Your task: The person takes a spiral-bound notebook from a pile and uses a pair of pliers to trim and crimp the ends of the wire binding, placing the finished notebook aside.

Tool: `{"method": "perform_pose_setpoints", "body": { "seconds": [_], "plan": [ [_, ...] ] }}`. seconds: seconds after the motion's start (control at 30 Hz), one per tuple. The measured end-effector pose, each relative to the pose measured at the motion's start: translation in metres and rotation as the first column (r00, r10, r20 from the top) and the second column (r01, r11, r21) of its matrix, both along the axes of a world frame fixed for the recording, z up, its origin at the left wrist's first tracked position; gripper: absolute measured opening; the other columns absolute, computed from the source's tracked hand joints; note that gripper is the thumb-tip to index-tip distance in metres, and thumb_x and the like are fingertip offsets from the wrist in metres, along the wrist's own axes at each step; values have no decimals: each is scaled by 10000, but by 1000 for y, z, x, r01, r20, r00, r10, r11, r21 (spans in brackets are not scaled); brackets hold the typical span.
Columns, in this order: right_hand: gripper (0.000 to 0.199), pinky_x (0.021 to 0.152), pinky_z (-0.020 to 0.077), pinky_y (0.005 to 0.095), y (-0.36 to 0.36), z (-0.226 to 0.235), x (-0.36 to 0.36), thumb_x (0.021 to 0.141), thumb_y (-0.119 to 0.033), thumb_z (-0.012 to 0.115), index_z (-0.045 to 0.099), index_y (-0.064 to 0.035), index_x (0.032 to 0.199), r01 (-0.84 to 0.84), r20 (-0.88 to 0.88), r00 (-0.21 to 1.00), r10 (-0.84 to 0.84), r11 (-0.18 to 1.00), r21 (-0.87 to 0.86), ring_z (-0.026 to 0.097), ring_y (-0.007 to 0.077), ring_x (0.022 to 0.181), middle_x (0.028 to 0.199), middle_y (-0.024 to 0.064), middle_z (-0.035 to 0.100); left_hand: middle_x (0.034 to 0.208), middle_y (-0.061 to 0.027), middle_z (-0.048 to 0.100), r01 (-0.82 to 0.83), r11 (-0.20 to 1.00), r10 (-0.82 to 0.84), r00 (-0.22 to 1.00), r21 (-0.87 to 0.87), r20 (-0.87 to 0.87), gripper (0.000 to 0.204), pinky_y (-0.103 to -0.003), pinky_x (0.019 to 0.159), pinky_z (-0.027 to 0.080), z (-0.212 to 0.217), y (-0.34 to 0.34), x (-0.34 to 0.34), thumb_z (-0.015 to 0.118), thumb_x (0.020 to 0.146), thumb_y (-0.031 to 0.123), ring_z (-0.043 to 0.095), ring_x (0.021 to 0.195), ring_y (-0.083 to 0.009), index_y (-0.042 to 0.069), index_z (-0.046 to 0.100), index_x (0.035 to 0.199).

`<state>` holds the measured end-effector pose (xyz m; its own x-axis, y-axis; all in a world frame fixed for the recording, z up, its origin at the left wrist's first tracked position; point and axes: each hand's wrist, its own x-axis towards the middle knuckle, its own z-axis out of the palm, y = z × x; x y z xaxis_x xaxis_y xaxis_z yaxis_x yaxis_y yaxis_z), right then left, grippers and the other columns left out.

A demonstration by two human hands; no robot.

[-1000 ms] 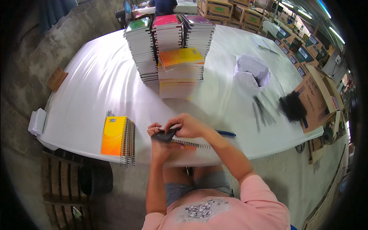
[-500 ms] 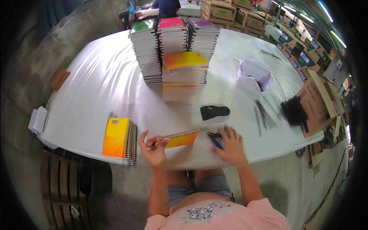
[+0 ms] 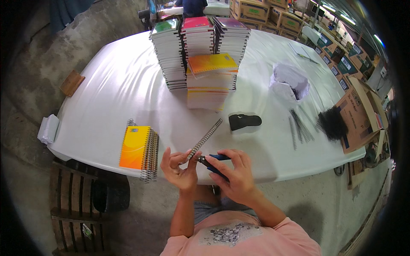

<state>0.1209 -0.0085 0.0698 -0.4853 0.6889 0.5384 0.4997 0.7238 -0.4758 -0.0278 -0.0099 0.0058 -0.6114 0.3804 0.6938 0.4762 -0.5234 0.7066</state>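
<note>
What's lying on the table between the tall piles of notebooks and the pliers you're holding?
In the head view, a black pouch lies there on the white table, and the wire spiral in the left hand slants across.

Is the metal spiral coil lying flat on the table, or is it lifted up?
Lifted at one end: the left hand holds the spiral coil's near end, pliers at it; whether the far end touches the table cannot be told.

A big white table (image 3: 115, 85) stands on a grey floor (image 3: 34, 51). Brown boxes (image 3: 358, 111) sit at the side. Long lights (image 3: 329, 7) shine above.
</note>
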Motion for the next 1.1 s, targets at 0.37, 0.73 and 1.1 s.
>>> {"method": "perform_pose_setpoints", "body": {
  "seconds": [0.37, 0.73, 1.1],
  "plan": [
    [340, 831, 434, 325, -2, 3, 9, 927, -263, 532, 545, -126, 1238, -431, -456, 890, 23, 372, -822, 541, 183, 983, 1088, 76, 557, 898, -60, 539, -82, 997, 69, 906, -14, -418, 641, -254, 630, 520, -7, -1, -5, 748, 677, -92, 533, 819, -140, -17, 383, 1198],
    [395, 924, 344, 480, 31, -62, 51, 865, -295, 567, 532, -183, 1241, 446, 409, 846, -342, 875, -191, 471, 309, 1099, 1170, 134, 502, 894, -41, 513, -148, 985, 140, 986, 90, 94, 499, -265, 806, 404, 10, -6, -10, 683, 805, 25, 492, 848, -137, 18, 389, 1208],
    [483, 693, 467, 247, 42, 10, -66, 814, -116, 680, 502, -66, 1260, -644, -727, 670, 148, 603, -471, 578, 117, 842, 1005, 84, 599, 909, -50, 478, -175, 970, 119, 948, 170, 296, 214, -266, 802, 391, 54, -53, -37, 528, 936, 181, 467, 839, -125, 41, 456, 1080]
  ]
}}
